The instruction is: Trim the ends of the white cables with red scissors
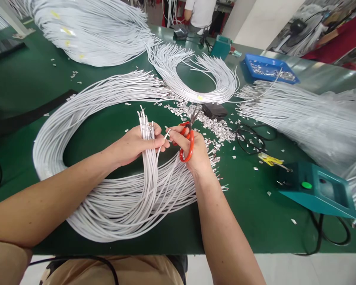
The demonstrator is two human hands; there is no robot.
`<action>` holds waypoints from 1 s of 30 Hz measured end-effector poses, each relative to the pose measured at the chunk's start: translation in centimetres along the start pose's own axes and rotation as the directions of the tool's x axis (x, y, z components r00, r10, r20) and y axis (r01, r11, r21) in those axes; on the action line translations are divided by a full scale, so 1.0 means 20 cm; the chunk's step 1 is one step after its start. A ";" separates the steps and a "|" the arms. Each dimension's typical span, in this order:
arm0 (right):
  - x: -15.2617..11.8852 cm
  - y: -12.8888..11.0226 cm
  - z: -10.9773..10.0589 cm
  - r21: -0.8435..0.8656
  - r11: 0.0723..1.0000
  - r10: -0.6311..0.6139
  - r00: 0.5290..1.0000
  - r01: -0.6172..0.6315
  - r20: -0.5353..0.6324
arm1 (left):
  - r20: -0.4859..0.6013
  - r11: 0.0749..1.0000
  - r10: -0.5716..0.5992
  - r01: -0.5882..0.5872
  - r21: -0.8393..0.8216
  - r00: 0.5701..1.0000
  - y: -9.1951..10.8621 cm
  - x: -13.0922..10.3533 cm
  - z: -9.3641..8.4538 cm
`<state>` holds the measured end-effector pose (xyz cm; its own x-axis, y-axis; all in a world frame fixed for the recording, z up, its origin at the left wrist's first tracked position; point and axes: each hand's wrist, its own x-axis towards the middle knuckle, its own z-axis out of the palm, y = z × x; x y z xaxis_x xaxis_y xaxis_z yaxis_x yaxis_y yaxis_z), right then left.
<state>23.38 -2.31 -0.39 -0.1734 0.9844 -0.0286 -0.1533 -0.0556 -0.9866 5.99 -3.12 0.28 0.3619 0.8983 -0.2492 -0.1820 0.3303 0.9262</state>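
Note:
A bunch of white cables (149,170) stands upright in my left hand (130,145), its cut ends above the thumb and fingers. My right hand (199,154) is closed around red-handled scissors (192,143), whose blades point away from me. Between the right thumb and forefinger, the end of a single white cable (166,134) is pinched, close to the left fingertips. Below both hands lies a large looped coil of white cables (106,215), from which the held bunch rises.
Small white scraps (222,128) litter the green table (246,221). A teal machine (317,190) with a green button stands at right. Farther back are a blue tray (269,68), a black block (214,111) and more cable bundles (95,31). A person (201,14) stands beyond.

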 end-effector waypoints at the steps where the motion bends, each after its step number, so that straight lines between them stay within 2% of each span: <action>1: 0.00 0.00 0.01 -0.014 1.000 -0.002 1.000 0.002 -0.014 | -0.004 1.000 0.001 -0.001 0.004 1.000 0.00 0.00 0.00; 6: -0.02 0.02 0.07 -0.062 0.998 -0.016 0.990 0.008 -0.139 | -0.019 0.997 0.071 -0.070 0.034 0.997 0.00 -0.01 0.01; 8: -0.03 0.03 0.11 -0.078 0.997 -0.011 0.984 -0.002 -0.175 | -0.063 0.993 0.088 -0.083 0.079 0.994 0.00 -0.01 0.01; 11: -0.04 0.02 0.13 -0.096 0.994 -0.074 0.982 0.058 -0.176 | -0.150 0.986 0.117 -0.097 0.134 0.982 0.00 -0.02 0.00; 14: -0.05 0.01 0.12 -0.033 0.995 -0.094 0.978 0.089 -0.185 | -0.176 0.985 0.139 -0.118 0.127 0.974 -0.01 -0.01 -0.01; 17: -0.03 0.02 0.09 -0.008 0.998 -0.055 0.955 0.055 -0.291 | -0.159 0.988 0.123 -0.107 0.109 0.980 0.00 -0.01 -0.02; 19: -0.02 0.02 0.08 -0.030 0.999 -0.043 0.946 0.035 -0.321 | -0.147 0.989 0.114 -0.098 0.113 0.983 0.00 -0.01 -0.01; 21: -0.02 0.02 0.08 -0.050 0.999 -0.035 0.959 0.022 -0.280 | -0.136 0.988 0.110 -0.094 0.119 0.985 0.00 -0.01 0.00; 25: -0.02 0.00 0.10 -0.038 0.999 -0.011 0.993 0.007 -0.118 | -0.131 0.981 0.111 -0.088 0.174 0.985 0.00 0.00 0.00; 27: -0.02 -0.01 0.09 -0.073 0.997 0.001 0.994 -0.009 -0.110 | -0.137 0.980 0.113 -0.088 0.178 0.984 0.00 -0.01 -0.01; 30: -0.03 -0.01 0.05 -0.340 0.940 -0.027 0.989 -0.023 -0.143 | -0.127 0.986 0.113 -0.095 0.139 0.985 0.00 -0.01 -0.01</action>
<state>22.61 -2.99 -0.04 -0.0282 0.9993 -0.0243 0.1909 -0.0185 -0.9814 5.75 -3.30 0.21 0.2196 0.9594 -0.1767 -0.0870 0.1997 0.9760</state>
